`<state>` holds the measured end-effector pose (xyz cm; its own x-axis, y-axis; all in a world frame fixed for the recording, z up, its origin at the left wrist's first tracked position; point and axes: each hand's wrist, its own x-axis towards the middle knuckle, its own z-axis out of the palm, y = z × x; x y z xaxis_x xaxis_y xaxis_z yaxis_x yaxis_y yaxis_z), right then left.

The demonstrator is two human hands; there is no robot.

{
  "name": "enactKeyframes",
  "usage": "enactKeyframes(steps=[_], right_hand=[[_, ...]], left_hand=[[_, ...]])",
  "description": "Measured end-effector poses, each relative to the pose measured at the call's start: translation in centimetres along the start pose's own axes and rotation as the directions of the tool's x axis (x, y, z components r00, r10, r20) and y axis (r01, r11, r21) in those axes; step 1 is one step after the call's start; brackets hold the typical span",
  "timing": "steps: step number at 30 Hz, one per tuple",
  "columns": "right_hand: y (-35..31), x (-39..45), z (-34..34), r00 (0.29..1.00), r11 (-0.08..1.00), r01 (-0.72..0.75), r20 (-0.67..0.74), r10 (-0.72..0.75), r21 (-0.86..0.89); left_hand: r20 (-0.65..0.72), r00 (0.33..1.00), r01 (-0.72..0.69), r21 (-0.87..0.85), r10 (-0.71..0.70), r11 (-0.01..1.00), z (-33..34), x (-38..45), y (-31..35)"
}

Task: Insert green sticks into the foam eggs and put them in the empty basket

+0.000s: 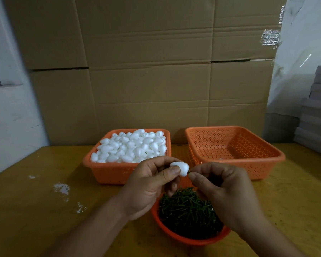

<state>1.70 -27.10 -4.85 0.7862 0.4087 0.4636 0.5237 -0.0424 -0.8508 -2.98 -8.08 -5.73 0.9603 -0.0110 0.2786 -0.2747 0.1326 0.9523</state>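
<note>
My left hand (152,184) pinches a white foam egg (182,169) between thumb and fingers, above the table's middle. My right hand (222,193) pinches a green stick (188,171) whose tip meets the egg's right end; most of the stick is hidden by my fingers. Below both hands sits an orange bowl (176,235) full of green sticks (187,210). An orange basket (107,173) heaped with foam eggs (132,147) stands at the back left. At the back right stands an empty orange perforated basket (256,164).
The yellow wooden table (44,210) has white foam crumbs (62,188) on its left side. Cardboard boxes (146,71) form a wall right behind the baskets. Stacked grey sheets (317,112) rise at the right edge.
</note>
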Motion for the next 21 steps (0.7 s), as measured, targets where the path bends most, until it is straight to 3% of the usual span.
enactKeyframes(steps=[9,21], right_hand=[[-0.44,-0.33,0.43,0.997,0.997,0.079,-0.012,-0.079,0.022],[-0.31,-0.50,0.73,0.997,0.997,0.067,-0.040,-0.066,0.029]], left_hand=[[-0.028,0.999,-0.025,0.027,0.026,0.999,0.11,0.05,0.01],[-0.027,0.998,-0.052,0.083,0.055,0.995,0.18,-0.17,0.43]])
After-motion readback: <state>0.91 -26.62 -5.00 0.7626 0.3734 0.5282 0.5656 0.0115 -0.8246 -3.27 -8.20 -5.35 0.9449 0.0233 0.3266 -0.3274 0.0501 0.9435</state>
